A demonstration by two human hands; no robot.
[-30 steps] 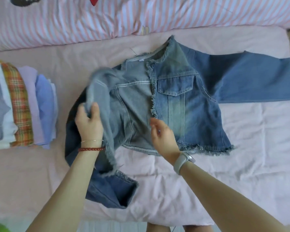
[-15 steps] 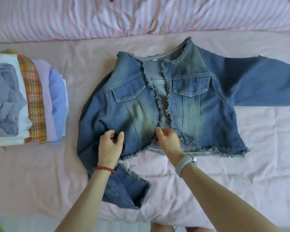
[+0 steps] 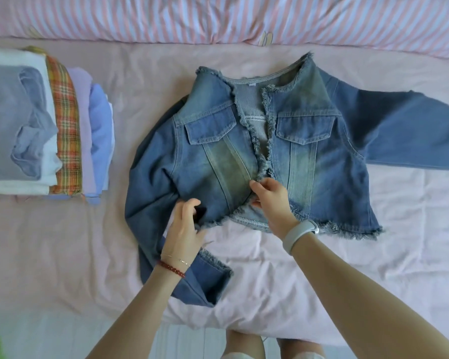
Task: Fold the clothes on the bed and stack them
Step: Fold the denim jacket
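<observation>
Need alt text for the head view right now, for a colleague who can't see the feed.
A denim jacket lies front up on a pink bed. The right hand pinches its frayed front edge near the hem and the left hand grips the hem. One sleeve stretches right, the other bends toward the person. A stack of folded clothes sits to the left, below a striped pillow.

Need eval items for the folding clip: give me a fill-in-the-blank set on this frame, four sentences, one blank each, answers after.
1. The denim jacket lies on the bed with its front facing ____.
2. The stack of folded clothes sits to the ____ of the jacket.
3. The right hand pinches the jacket's frayed front edge, and its wrist wears a grey ____.
4. The left hand is at the jacket's ____ hem.

Answers: up; left; band; bottom
</observation>
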